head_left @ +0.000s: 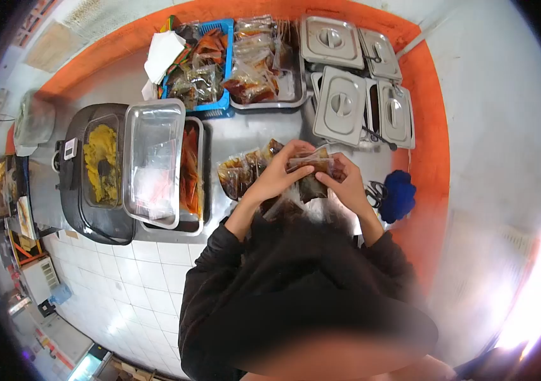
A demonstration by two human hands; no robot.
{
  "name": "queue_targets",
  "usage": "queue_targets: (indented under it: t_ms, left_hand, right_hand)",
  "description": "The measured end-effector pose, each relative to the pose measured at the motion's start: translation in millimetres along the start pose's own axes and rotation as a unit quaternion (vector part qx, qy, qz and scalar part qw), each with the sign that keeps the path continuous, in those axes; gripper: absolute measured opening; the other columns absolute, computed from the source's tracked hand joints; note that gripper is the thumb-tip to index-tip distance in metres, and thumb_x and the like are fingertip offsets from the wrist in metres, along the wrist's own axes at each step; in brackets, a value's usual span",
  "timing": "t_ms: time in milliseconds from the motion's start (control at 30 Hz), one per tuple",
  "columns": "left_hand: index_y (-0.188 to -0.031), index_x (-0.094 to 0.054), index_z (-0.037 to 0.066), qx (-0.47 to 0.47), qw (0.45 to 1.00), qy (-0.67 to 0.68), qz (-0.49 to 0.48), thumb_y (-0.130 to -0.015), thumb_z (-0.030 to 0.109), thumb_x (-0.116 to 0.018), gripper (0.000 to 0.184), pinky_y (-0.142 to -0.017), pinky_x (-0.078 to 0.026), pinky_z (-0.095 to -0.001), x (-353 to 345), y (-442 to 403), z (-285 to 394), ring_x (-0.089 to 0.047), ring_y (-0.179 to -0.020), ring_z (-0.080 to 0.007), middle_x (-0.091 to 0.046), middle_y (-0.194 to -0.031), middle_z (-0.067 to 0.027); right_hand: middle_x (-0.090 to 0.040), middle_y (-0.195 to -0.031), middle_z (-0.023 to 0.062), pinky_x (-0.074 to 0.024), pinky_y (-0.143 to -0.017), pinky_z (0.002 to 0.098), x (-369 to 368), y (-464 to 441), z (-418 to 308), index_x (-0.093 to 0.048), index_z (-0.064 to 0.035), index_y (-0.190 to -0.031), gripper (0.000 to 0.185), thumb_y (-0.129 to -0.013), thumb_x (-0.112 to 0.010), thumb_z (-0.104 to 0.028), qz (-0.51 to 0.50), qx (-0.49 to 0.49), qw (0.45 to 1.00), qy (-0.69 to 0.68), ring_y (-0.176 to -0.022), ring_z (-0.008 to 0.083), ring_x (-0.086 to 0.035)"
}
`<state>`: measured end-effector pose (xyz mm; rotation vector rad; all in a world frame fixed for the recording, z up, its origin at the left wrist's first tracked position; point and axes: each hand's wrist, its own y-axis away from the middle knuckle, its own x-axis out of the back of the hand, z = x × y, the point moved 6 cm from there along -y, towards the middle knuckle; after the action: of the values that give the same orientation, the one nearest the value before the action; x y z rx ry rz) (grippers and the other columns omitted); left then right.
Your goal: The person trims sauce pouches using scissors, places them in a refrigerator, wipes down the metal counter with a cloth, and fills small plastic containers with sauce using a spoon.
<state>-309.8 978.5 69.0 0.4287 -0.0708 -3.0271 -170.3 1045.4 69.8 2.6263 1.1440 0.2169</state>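
Both hands pinch a clear plastic sachet of dark sauce [313,187] by its upper edge, just above the steel table. My left hand [287,170] has its thumb across the near side of the sachet's top. My right hand [346,184] grips the opposite end, thumb and fingers closed. Just left of my left hand stands a cluster of filled sauce sachets [237,178], brown and dark. More sachets [285,208] lie close to my body, partly hidden by my dark clothing.
At the back are a blue basket [228,63] and a steel tray [301,89] holding sachets. Lidded steel pans [340,105] stand back right, a blue cloth [400,197] to the right. On the left are a clear plastic container [154,136] and a tub of yellow food [101,162].
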Motion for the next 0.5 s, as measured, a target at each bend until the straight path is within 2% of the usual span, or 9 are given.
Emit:
queue_targets:
  t_ms: [100,167,200,233,300,333,400,433,500]
  left_hand:
    - [-0.121,-0.044,0.004,-0.069,0.996,-0.049,0.006,-0.09,0.013,-0.059,0.035,-0.089,-0.041,-0.0273,14.6,-27.4,40.7,-0.052,-0.105,-0.0136,-0.05,-0.115,-0.0059]
    - [-0.121,-0.045,0.005,-0.031,0.999,-0.002,-0.009,-0.093,0.021,-0.054,0.033,-0.088,-0.042,-0.0282,28.9,-47.4,48.8,-0.052,-0.103,-0.0138,-0.05,-0.115,-0.0054]
    - [-0.117,-0.05,0.004,-0.099,0.992,-0.068,0.028,-0.095,0.024,-0.05,0.03,-0.09,-0.041,-0.0286,41.7,-62.0,57.0,-0.052,-0.105,-0.0146,-0.055,-0.111,-0.0055]
    - [-0.117,-0.05,0.004,-0.101,0.992,-0.066,0.03,-0.095,0.024,-0.05,0.03,-0.09,-0.041,-0.0286,56.3,-79.1,58.4,-0.052,-0.105,-0.0146,-0.055,-0.111,-0.0055]
    - [-0.11,-0.057,0.003,-0.149,0.912,-0.318,0.21,-0.091,0.028,-0.053,0.031,-0.094,-0.037,-0.0369,104.1,-109.6,72.8,-0.054,-0.105,-0.0197,-0.062,-0.102,-0.0106]
    - [-0.11,-0.057,0.003,-0.151,0.912,-0.318,0.211,-0.091,0.028,-0.053,0.031,-0.094,-0.037,-0.0369,115.9,-126.2,71.5,-0.054,-0.105,-0.0197,-0.062,-0.102,-0.0106]
    - [-0.099,-0.066,0.005,-0.058,0.727,-0.594,0.341,-0.085,0.034,-0.058,0.034,-0.096,-0.03,-0.0478,141.2,-156.1,67.9,-0.054,-0.105,-0.0271,-0.065,-0.097,-0.0147]
    - [-0.099,-0.066,0.005,-0.06,0.728,-0.591,0.341,-0.085,0.034,-0.058,0.034,-0.096,-0.03,-0.0478,148.0,-173.0,62.1,-0.054,-0.105,-0.0271,-0.065,-0.097,-0.0147]
    - [-0.09,-0.069,0.007,0.009,0.628,-0.731,0.268,-0.082,0.039,-0.059,0.034,-0.095,-0.025,-0.053,151.8,-206.6,38.9,-0.053,-0.103,-0.0303,-0.065,-0.102,-0.0141]
  right_hand:
    - [-0.062,-0.104,0.01,-0.0481,-0.083,0.0271,-0.7,-23.9,-23.0,-0.051,0.002,-0.112,0.034,-0.082,-0.066,-0.004,0.033,0.016,0.998,-0.059,-0.094,0.0139,-0.06]
    - [-0.062,-0.106,0.0116,-0.048,-0.085,0.0273,-0.5,-37.6,-29.8,-0.05,0.001,-0.117,0.038,-0.082,-0.064,-0.001,0.054,-0.01,0.976,-0.209,-0.095,0.015,-0.06]
    - [-0.062,-0.11,0.0117,-0.0482,-0.088,0.0301,-1.2,-43.0,-30.5,-0.049,-0.0004,-0.122,0.037,-0.087,-0.058,-0.005,0.037,-0.015,0.971,-0.234,-0.102,0.0174,-0.059]
    - [-0.062,-0.11,0.0117,-0.0482,-0.088,0.0301,-3.6,-47.1,-33.3,-0.049,-0.0004,-0.122,0.037,-0.087,-0.058,-0.005,0.035,-0.016,0.972,-0.231,-0.102,0.0174,-0.059]
    - [-0.061,-0.114,0.0093,-0.0479,-0.088,0.0312,-16.2,-56.4,-42.9,-0.05,-0.0001,-0.122,0.035,-0.09,-0.053,-0.015,0.004,-0.015,0.899,-0.437,-0.103,0.0192,-0.06]
    - [-0.061,-0.118,0.0066,-0.0468,-0.09,0.0352,-16.9,-62.8,-28.7,-0.05,-0.0028,-0.125,0.037,-0.092,-0.048,-0.021,-0.012,-0.032,0.863,-0.504,-0.105,0.0205,-0.059]
    - [-0.061,-0.118,0.007,-0.0466,-0.09,0.0364,-27.3,-74.5,-34.9,-0.051,-0.0037,-0.125,0.037,-0.092,-0.048,-0.021,-0.018,-0.032,0.85,-0.525,-0.106,0.0206,-0.059]
    - [-0.061,-0.118,0.0074,-0.0464,-0.089,0.0376,-32.9,-81.0,-37.7,-0.051,-0.0046,-0.125,0.037,-0.092,-0.048,-0.021,-0.021,-0.033,0.835,-0.549,-0.107,0.0207,-0.058]
    - [-0.059,-0.12,0.0082,-0.0455,-0.09,0.0391,-36.0,-97.9,-32.6,-0.051,-0.0046,-0.125,0.037,-0.091,-0.049,-0.02,0.018,-0.024,0.838,-0.544,-0.108,0.0213,-0.058]
